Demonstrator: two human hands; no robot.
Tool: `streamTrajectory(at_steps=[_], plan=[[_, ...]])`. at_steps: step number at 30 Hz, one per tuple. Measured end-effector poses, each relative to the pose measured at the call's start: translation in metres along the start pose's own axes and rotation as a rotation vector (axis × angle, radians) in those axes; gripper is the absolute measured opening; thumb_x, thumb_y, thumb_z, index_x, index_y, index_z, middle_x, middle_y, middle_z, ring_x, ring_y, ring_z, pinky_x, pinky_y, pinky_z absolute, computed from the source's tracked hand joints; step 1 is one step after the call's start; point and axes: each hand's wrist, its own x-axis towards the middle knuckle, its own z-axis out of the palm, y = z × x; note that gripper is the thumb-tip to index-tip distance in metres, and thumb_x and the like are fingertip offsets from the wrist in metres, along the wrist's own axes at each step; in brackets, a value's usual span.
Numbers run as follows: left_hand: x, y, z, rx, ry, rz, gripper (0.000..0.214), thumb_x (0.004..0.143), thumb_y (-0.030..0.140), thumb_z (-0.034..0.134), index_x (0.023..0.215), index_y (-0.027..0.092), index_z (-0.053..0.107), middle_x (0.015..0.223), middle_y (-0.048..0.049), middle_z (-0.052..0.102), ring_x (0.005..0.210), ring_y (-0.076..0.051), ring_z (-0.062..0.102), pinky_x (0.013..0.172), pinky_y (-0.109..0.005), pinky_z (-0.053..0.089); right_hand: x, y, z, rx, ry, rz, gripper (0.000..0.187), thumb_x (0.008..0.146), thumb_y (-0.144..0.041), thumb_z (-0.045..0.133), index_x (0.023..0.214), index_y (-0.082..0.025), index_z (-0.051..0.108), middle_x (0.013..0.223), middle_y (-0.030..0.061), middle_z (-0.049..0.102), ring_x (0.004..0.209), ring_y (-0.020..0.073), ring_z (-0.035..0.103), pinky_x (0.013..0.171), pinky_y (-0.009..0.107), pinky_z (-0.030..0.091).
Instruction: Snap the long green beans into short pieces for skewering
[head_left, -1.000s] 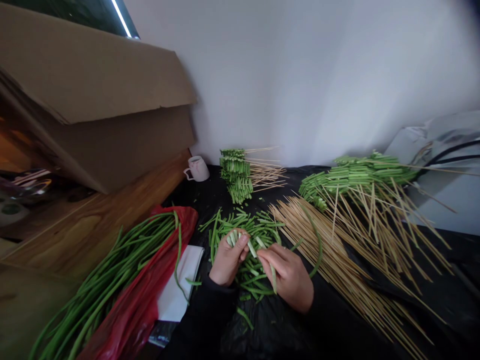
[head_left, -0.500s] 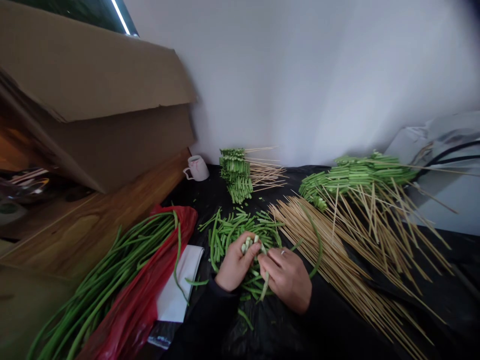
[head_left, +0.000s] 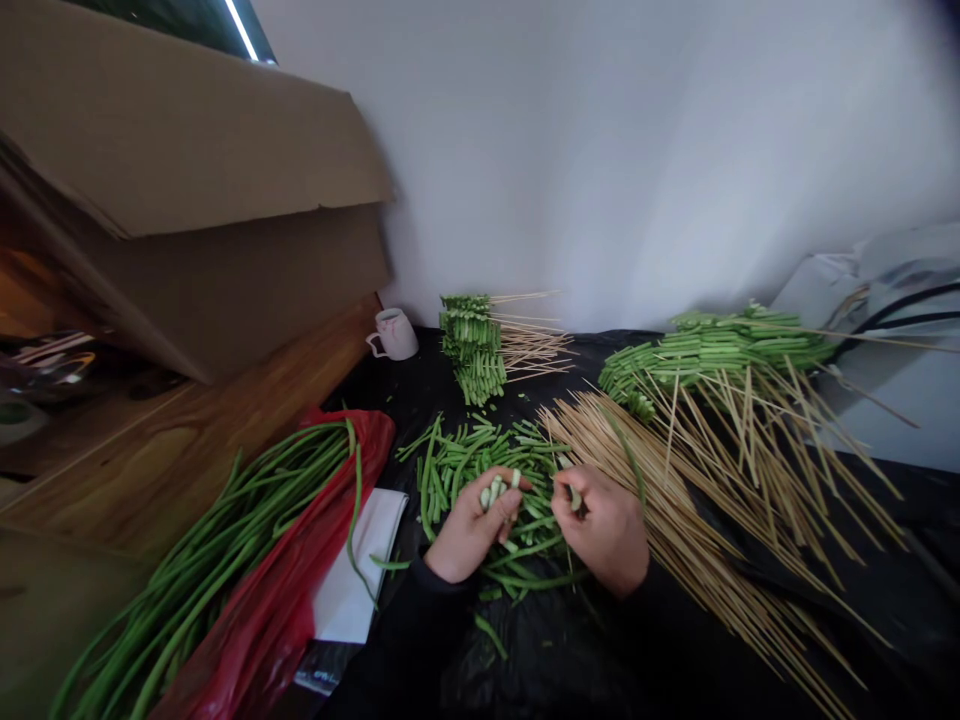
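Note:
My left hand [head_left: 471, 525] is closed around several cut green bean pieces [head_left: 496, 490], their pale ends showing between thumb and fingers. Just to its right, apart from it, my right hand [head_left: 602, 528] pinches a thin pale stick [head_left: 568, 553] that looks like a skewer. A pale green bit also shows between its fingers; its full shape is hidden. Both hands hover over a loose pile of cut long beans [head_left: 466, 452]. A bundle of bamboo skewers [head_left: 660, 500] lies right beside and partly behind my right hand.
Whole long beans [head_left: 217, 540] lie on a red plastic bag [head_left: 277, 610] at left, beside white paper [head_left: 360, 570]. A mug [head_left: 394, 335] and skewered beans [head_left: 472, 350] stand near the wall. More skewered beans [head_left: 720, 345] lie at right. A cardboard box [head_left: 262, 280] rises at left.
My right hand has moved right, away from my left hand. The bean piece that hung below its fingers no longer shows there. My left hand keeps its bean pieces, nearly still.

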Motion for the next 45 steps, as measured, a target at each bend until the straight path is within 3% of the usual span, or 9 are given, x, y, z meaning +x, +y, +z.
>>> streamTrajectory(at_steps=[6, 9, 13, 23, 27, 32, 35, 41, 45], plan=[[0.007, 0.006, -0.008, -0.572, 0.160, -0.091, 0.025, 0.082, 0.035, 0.062, 0.074, 0.017, 0.047, 0.059, 0.0044, 0.050, 0.041, -0.005, 0.040, 0.037, -0.017, 0.024, 0.009, -0.004, -0.005, 0.811, -0.285, 0.469, 0.027, 0.096, -0.043, 0.043, 0.094, -0.021, 0.057, 0.066, -0.0017, 0.056, 0.051, 0.0115, 0.052, 0.048, 0.025, 0.040], [0.006, 0.006, -0.008, -0.547, 0.188, -0.102, 0.021, 0.078, 0.030, 0.067, 0.086, 0.016, 0.054, 0.060, 0.0048, 0.050, 0.041, -0.005, 0.040, 0.036, -0.016, 0.020, 0.007, -0.007, -0.002, 0.958, -0.309, 0.526, 0.025, 0.094, -0.045, 0.049, 0.099, -0.021, 0.053, 0.067, -0.0032, 0.058, 0.050, 0.0103, 0.052, 0.047, 0.022, 0.040], [0.003, 0.000, -0.005, -0.347, 0.176, -0.045, 0.028, 0.080, 0.035, 0.069, 0.095, 0.012, 0.060, 0.052, 0.0081, 0.040, 0.039, -0.002, 0.029, 0.039, -0.018, 0.015, 0.006, -0.009, -0.003, 0.939, -0.309, 0.501, 0.023, 0.094, -0.043, 0.049, 0.094, -0.020, 0.052, 0.067, -0.0029, 0.060, 0.051, 0.0093, 0.052, 0.048, 0.021, 0.040], [0.004, -0.007, -0.004, 0.102, 0.247, 0.012, 0.029, 0.081, 0.042, 0.066, 0.076, 0.014, 0.060, 0.046, 0.0082, 0.038, 0.040, -0.006, 0.030, 0.042, -0.020, 0.022, 0.003, -0.015, -0.006, 0.655, -0.291, 0.265, 0.010, 0.092, -0.028, 0.051, 0.095, -0.021, 0.056, 0.077, 0.0006, 0.064, 0.061, 0.0123, 0.057, 0.058, 0.025, 0.045], [0.004, -0.007, -0.004, 0.350, 0.344, 0.126, 0.024, 0.082, 0.036, 0.064, 0.070, 0.015, 0.060, 0.054, 0.0045, 0.047, 0.049, -0.008, 0.040, 0.050, -0.021, 0.032, -0.003, -0.016, 0.000, 0.441, -0.224, 0.024, 0.008, 0.089, -0.020, 0.054, 0.097, -0.019, 0.058, 0.076, 0.0011, 0.065, 0.061, 0.0130, 0.057, 0.057, 0.025, 0.044], [-0.001, -0.011, 0.003, 0.686, 0.382, 0.294, 0.017, 0.085, 0.027, 0.061, 0.072, 0.016, 0.060, 0.069, -0.0008, 0.060, 0.065, -0.013, 0.055, 0.064, -0.023, 0.039, -0.011, -0.016, 0.009, 0.041, -0.115, -0.444, 0.018, 0.091, -0.007, 0.043, 0.095, -0.014, 0.059, 0.073, 0.0058, 0.064, 0.066, 0.0194, 0.059, 0.062, 0.032, 0.042], [-0.004, -0.012, 0.006, 0.729, 0.357, 0.345, 0.015, 0.086, 0.025, 0.060, 0.074, 0.017, 0.061, 0.070, -0.0013, 0.061, 0.067, -0.013, 0.057, 0.065, -0.023, 0.040, -0.013, -0.016, 0.011, -0.062, -0.108, -0.539, 0.019, 0.091, -0.005, 0.042, 0.091, -0.013, 0.059, 0.068, 0.0057, 0.061, 0.063, 0.0204, 0.056, 0.061, 0.034, 0.041], [-0.003, -0.005, 0.008, 0.489, 0.230, 0.233, 0.015, 0.082, 0.027, 0.064, 0.073, 0.015, 0.061, 0.065, 0.0003, 0.060, 0.060, -0.011, 0.051, 0.059, -0.022, 0.039, -0.007, -0.005, 0.006, -0.055, -0.005, -0.234, 0.016, 0.091, -0.011, 0.045, 0.090, -0.014, 0.061, 0.076, 0.0077, 0.066, 0.067, 0.0196, 0.060, 0.062, 0.032, 0.043], [-0.001, -0.001, 0.006, 0.356, 0.280, 0.178, 0.013, 0.080, 0.026, 0.067, 0.085, 0.015, 0.065, 0.062, 0.0031, 0.052, 0.055, -0.009, 0.044, 0.053, -0.021, 0.036, 0.004, 0.003, 0.000, 0.239, -0.018, 0.102, 0.009, 0.089, -0.021, 0.055, 0.090, -0.018, 0.063, 0.071, 0.0030, 0.065, 0.055, 0.0143, 0.056, 0.055, 0.027, 0.044]])
